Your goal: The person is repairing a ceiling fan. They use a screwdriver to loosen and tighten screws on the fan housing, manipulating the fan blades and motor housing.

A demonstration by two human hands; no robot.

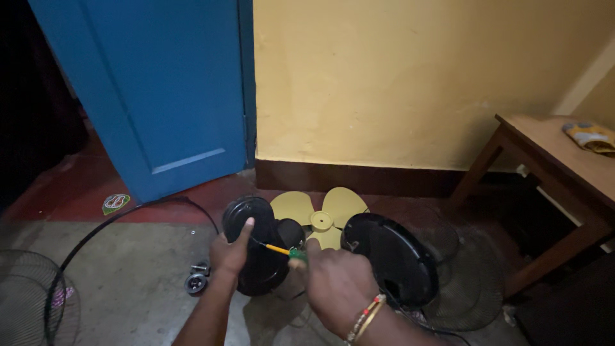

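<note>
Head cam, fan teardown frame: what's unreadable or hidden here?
- Screwdriver tip: dark against the black motor housing; which screw it meets is unclear.
- Right hand fingers: only the back of the hand shows, so the grip is hidden.
- Small parts on the floor: too small and dim to identify.
- Left grille: cut off by the frame edge.
- Doorway left of the blue door: black, nothing visible.

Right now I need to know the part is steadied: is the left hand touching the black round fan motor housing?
Touching. The head view shows the left hand pressed against the black round fan motor housing, thumb lying on its face.
</note>
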